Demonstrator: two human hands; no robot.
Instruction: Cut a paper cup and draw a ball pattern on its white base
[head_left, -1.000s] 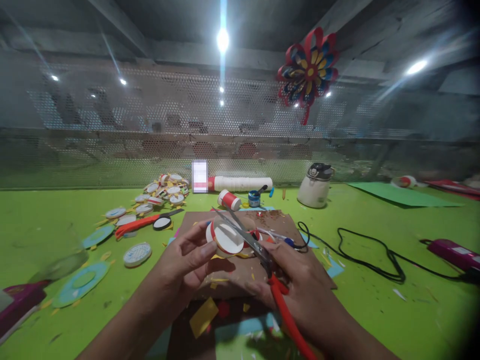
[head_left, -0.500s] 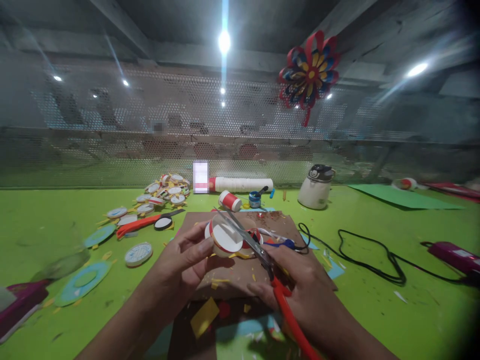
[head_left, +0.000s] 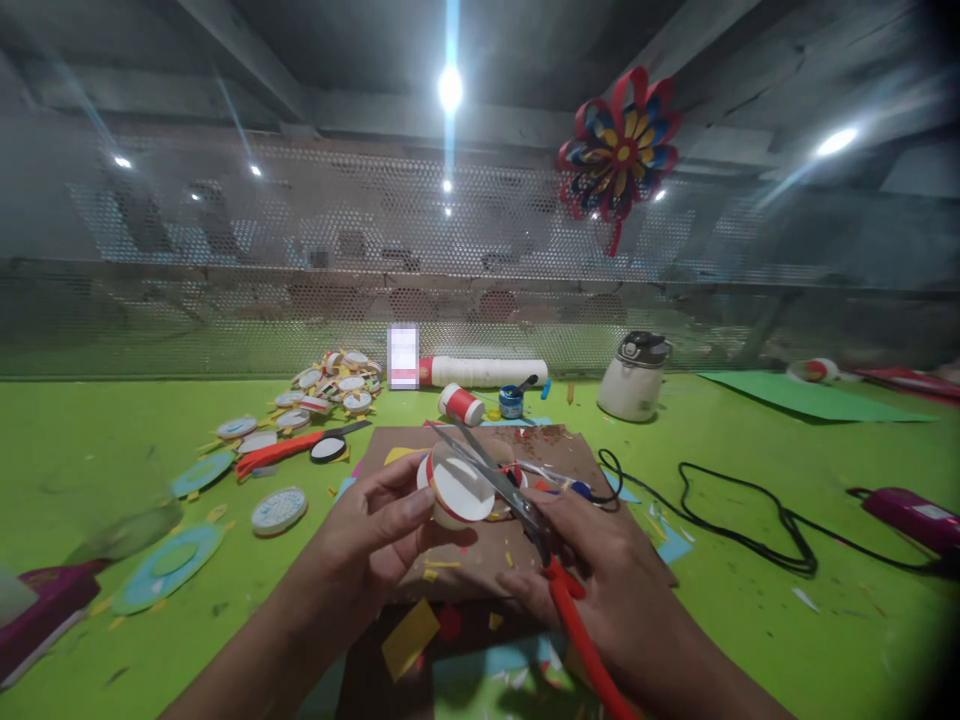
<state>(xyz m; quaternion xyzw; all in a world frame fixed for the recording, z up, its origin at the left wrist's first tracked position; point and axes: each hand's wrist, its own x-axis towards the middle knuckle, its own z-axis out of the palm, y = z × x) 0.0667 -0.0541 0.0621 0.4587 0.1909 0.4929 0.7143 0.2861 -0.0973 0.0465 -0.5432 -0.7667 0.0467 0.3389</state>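
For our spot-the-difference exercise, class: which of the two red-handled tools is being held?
The scissors in the right hand, their blades apart; the other red-handled tool lies on the green table, left of the brown board.

A bright green tabletop (head_left: 750,640) spreads from the near edge to a perforated screen (head_left: 480,225), which runs left to right along its far side and takes a greenish tint low down. Above is a dim grey ceiling (head_left: 375,50) crossed by heavy beams (head_left: 240,60). A glaring central lamp (head_left: 451,90) throws a vertical bluish streak; another lamp (head_left: 836,140) shines at right, with smaller lights (head_left: 122,161) at far left.
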